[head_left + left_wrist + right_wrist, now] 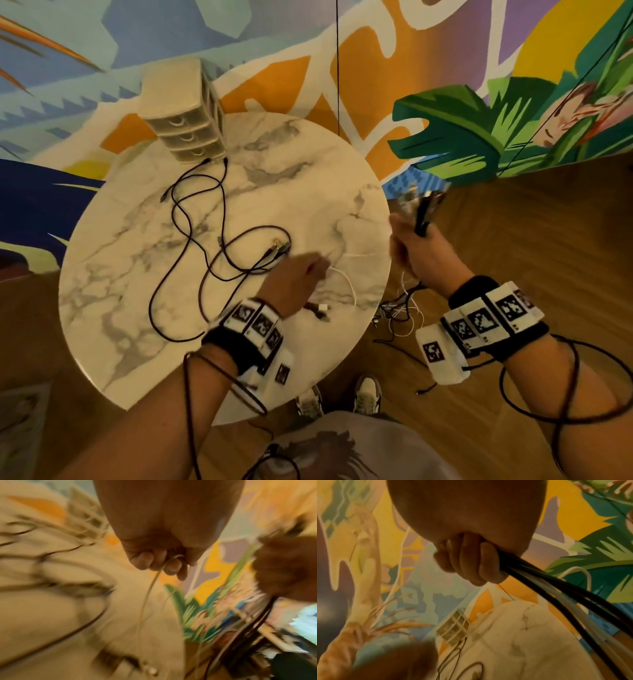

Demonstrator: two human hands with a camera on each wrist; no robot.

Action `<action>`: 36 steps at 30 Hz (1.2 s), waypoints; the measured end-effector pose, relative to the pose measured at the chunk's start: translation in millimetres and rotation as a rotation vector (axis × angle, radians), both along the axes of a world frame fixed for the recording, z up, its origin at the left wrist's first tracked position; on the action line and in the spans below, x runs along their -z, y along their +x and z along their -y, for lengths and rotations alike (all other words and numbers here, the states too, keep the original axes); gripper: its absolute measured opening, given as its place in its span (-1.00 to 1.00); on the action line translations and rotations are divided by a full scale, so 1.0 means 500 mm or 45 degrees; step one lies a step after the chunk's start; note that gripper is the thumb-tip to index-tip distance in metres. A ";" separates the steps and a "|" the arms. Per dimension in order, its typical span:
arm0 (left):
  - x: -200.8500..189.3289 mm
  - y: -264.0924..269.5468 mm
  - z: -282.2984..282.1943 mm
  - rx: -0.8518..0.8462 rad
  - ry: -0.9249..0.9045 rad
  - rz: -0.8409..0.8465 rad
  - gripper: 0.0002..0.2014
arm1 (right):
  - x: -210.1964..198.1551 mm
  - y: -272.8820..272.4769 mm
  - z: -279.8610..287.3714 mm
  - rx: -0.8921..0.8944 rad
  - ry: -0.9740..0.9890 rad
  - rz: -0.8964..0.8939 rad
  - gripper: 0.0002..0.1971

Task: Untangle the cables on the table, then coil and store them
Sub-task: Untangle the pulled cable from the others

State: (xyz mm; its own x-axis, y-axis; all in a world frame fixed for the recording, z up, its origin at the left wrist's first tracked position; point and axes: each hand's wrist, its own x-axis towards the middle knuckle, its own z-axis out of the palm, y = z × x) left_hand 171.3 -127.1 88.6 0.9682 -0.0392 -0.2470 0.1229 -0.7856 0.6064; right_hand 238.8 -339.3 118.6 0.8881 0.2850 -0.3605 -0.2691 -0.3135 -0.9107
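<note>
Your left hand (294, 281) pinches white cable (349, 286) at counter (137, 274) centre; your right hand (416, 250), frame right, grips cable bundle (423, 212).

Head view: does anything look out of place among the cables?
Yes. Cables hang off the table edge, below the right hand gripping a bundle, toward the floor. The left hand pinches a white cable. Dark cables sprawl loose on the table.

round marble table (308, 164) on wood floor (513, 240) (warm light), colourful mural wall (445, 120) behind
</note>
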 end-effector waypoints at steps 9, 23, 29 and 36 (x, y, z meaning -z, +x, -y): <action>-0.071 0.058 0.119 0.363 0.268 0.244 -0.79 | -0.047 -0.006 0.031 0.345 0.561 0.073 -0.54; -0.194 0.172 0.165 -0.096 -0.543 0.511 -0.69 | -0.046 -0.017 0.194 0.861 0.518 0.311 -0.58; -0.167 0.164 0.193 -0.090 -0.632 0.612 -0.74 | -0.031 -0.016 0.224 0.898 0.430 0.307 -0.51; -0.095 0.144 0.237 -0.144 -0.846 0.243 -0.72 | -0.046 -0.017 0.243 0.867 0.438 0.315 -0.55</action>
State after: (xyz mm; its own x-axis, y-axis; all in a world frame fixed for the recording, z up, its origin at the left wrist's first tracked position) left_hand 243.3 -245.5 136.1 0.9993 -0.0193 -0.0309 0.0256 -0.2293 0.9730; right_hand 230.5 -461.0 141.7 0.9497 -0.2887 -0.1210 -0.0779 0.1564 -0.9846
